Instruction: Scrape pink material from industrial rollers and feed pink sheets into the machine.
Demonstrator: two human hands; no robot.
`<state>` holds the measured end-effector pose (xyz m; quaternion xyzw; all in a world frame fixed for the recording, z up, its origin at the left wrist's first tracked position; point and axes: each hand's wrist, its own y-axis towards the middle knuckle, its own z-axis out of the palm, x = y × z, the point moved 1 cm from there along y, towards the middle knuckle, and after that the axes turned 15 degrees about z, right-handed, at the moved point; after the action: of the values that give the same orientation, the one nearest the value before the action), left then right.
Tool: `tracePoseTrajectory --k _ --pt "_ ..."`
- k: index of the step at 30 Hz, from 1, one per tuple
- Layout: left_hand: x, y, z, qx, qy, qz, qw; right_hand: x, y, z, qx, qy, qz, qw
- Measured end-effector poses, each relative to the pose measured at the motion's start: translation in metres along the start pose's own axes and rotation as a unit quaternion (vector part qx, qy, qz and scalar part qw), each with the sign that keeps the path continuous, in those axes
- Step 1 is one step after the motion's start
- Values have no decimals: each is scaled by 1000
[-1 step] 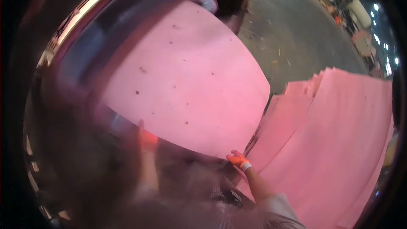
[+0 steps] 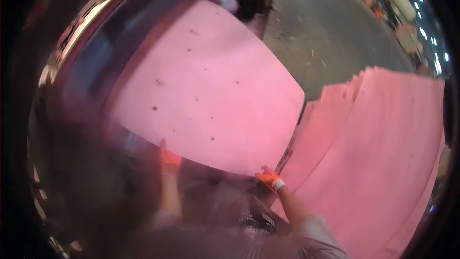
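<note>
A broad, thin wood veneer sheet [image 2: 220, 81], pink-tinted and dotted with dark knots, lies in front of me. On its near edge, left of the middle, is my left hand [image 2: 171, 160] in an orange glove. One digit lies over the top face; haze blurs the others. My right hand [image 2: 270, 179], also in an orange glove with a white cuff, is closed at the near right corner of that sheet. Its fingertips show at the edge, and the underside of the grip is hidden.
Right of me stands a stack of similar pink sheets [image 2: 373, 153] with uneven far edges. A long dark padded or rounded bar [image 2: 110, 43] runs along the sheet's left side. Grey floor [image 2: 330, 29] stretches beyond, with clutter at the far right.
The whole view has shifted slightly, with the sheet, stack and floor appearing a little further up and left. Both hands stay at the same places on the sheet's edge.
</note>
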<state>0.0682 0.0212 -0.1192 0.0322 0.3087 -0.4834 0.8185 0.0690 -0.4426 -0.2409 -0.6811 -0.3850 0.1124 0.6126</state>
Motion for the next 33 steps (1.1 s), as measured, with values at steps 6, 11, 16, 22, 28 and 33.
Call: tracePoseTrajectory --k 6,11,16,22,28,33 --pt "79 -63 145 124 403 -41 906 27 -47 -16 -140 -94 -81 982" --pt "204 -58 276 571 593 442 357 -5 -57 -78 -338 53 -33 939" --pt "298 -259 439 704 506 209 453 -56 -138 -151 -313 196 11 929" --pt "331 -452 451 819 419 37 390 -200 -147 -102 -353 441 -174 807" --pt "321 -433 373 830 299 -101 459 -354 -101 -56 -474 403 162 766" --pt "304 -333 289 682 371 -142 613 -550 -46 6 -243 58 359 899"
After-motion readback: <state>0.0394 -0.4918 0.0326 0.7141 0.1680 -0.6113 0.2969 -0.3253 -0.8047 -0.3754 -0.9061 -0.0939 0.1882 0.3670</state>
